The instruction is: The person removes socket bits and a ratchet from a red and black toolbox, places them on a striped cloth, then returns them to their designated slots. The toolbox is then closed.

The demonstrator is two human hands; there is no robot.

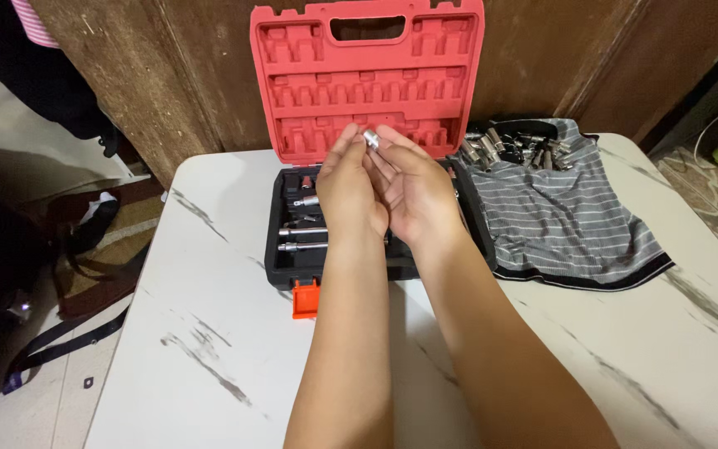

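Both hands, left hand (351, 187) and right hand (413, 191), pinch a small steel socket (371, 139) at fingertips above the open socket-set case (367, 75). Judged rigid, smooth, slippery: grip its cylindrical wall.

My arms are bare from the elbows down: no sleeves, no gloves. My left hand (351, 187) and right hand (413, 191) carry no rings that I can see, and neither wrist wears a watch or band. My fingernails are short and unpainted.
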